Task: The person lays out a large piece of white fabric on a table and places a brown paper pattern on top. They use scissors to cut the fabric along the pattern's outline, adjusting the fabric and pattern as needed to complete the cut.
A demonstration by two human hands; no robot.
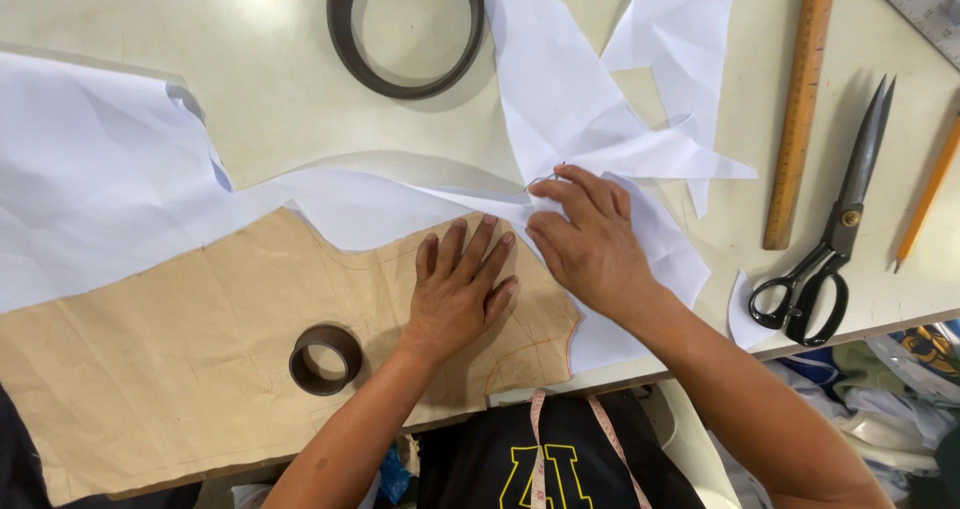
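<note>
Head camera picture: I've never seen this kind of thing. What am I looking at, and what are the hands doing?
The camera sits on a person's head, looking down at their own bare hands on a pale table. The left hand lies flat on a tan paper pattern. The right hand pinches what looks like a pin at the white sheet. Around lie a small dark ring, a large ring, a wooden ruler, black scissors and a pencil.

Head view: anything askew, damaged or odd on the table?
Nothing damaged or spilled. The white paper is creased and lies in loose offcuts near the top. The brown pattern piece lies flat under the left hand and a small ring. The scissors reach close to the table edge.
</note>
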